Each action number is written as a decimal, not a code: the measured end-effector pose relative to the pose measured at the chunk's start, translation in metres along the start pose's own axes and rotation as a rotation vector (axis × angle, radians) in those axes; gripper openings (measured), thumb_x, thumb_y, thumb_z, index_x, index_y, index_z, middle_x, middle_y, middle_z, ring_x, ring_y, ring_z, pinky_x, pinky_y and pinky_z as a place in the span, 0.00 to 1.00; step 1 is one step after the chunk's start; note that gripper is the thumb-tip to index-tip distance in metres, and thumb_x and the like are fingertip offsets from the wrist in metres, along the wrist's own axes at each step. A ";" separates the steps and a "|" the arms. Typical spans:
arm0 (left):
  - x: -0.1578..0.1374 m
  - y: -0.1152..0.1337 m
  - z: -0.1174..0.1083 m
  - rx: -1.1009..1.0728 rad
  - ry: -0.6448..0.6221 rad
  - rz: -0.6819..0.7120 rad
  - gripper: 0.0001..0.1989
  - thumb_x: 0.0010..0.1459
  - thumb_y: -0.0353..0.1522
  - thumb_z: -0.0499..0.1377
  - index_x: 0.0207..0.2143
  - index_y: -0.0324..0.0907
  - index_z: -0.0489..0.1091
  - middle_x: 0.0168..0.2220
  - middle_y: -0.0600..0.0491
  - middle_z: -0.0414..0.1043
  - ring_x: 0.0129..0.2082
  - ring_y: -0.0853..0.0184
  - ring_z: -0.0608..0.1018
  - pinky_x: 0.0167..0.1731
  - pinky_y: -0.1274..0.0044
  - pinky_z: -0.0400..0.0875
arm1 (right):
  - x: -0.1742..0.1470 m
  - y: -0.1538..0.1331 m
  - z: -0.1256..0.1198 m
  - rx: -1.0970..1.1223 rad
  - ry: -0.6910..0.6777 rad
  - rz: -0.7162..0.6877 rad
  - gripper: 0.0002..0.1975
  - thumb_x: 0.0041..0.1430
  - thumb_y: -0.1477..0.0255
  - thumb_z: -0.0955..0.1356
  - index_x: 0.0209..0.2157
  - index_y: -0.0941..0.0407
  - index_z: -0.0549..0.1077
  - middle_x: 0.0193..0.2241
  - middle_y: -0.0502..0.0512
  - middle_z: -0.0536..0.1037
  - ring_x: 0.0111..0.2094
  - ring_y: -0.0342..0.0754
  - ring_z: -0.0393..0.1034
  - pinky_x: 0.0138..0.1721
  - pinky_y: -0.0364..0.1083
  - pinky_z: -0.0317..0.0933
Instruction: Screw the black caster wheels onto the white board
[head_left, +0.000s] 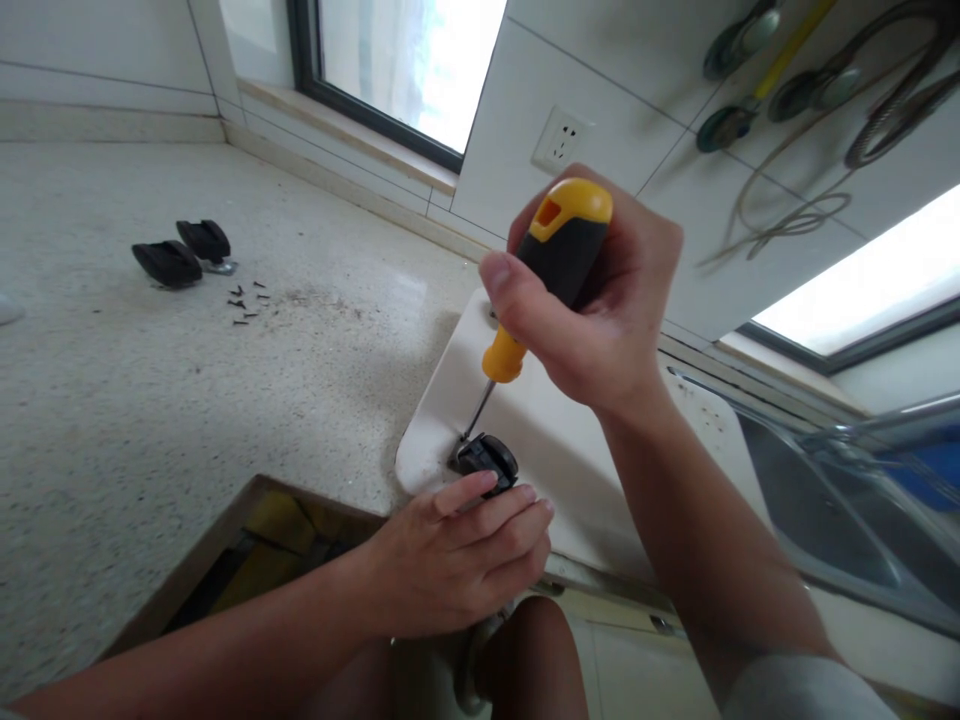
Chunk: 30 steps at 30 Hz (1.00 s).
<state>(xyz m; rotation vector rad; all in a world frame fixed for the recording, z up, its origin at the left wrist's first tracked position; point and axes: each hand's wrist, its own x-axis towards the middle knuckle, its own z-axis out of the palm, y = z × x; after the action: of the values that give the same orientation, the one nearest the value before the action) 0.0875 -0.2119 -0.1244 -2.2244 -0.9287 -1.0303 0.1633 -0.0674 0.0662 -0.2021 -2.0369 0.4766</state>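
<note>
My right hand (600,310) is wrapped round the yellow and black handle of a screwdriver (566,245), thumb along its side. The screwdriver slants down, and its tip meets the mounting plate at the foot of a black caster wheel (487,462). That caster sits near the rounded corner of a white board (435,440). With its fingers curled against the near side of the caster, my left hand (472,550) steadies it; the thumb is hidden. Whether the tip sits in a screw head is too small to tell.
Two black casters (166,263) lie on the speckled countertop (315,400) at left, beside several small screws (238,303) and scattered dirt. A sink (817,500) is at right. An open drawer (255,550) is below the counter's front edge. Pipes and valves (727,125) hang on the wall.
</note>
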 end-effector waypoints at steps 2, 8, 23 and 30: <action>0.000 0.000 0.001 0.005 0.001 0.005 0.12 0.72 0.34 0.64 0.54 0.53 0.84 0.66 0.56 0.80 0.71 0.63 0.70 0.83 0.62 0.40 | -0.001 -0.002 0.000 -0.024 -0.010 -0.014 0.24 0.61 0.53 0.80 0.26 0.50 0.68 0.26 0.46 0.68 0.28 0.44 0.58 0.31 0.49 0.58; -0.001 0.000 0.001 0.026 -0.002 0.020 0.12 0.71 0.36 0.66 0.54 0.54 0.84 0.67 0.57 0.79 0.72 0.62 0.70 0.83 0.63 0.42 | -0.004 -0.008 -0.003 -0.056 -0.057 -0.014 0.17 0.66 0.57 0.77 0.31 0.51 0.72 0.31 0.47 0.72 0.30 0.43 0.63 0.32 0.47 0.64; 0.001 -0.002 -0.004 0.011 -0.038 0.034 0.13 0.74 0.34 0.62 0.53 0.53 0.85 0.66 0.57 0.79 0.69 0.63 0.72 0.84 0.61 0.36 | -0.012 -0.010 -0.009 -0.256 -0.008 -0.155 0.15 0.68 0.52 0.73 0.48 0.47 0.80 0.48 0.53 0.76 0.52 0.55 0.80 0.44 0.52 0.80; 0.000 -0.003 -0.004 0.021 -0.038 0.038 0.12 0.74 0.35 0.64 0.54 0.53 0.85 0.66 0.56 0.79 0.70 0.63 0.71 0.84 0.61 0.37 | -0.012 0.000 -0.009 -0.201 -0.098 -0.257 0.11 0.70 0.58 0.71 0.48 0.47 0.81 0.47 0.50 0.78 0.48 0.50 0.81 0.55 0.54 0.80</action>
<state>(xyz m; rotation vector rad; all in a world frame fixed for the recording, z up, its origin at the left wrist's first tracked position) 0.0839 -0.2129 -0.1213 -2.2432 -0.9061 -0.9599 0.1770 -0.0693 0.0605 -0.0362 -2.1690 0.1237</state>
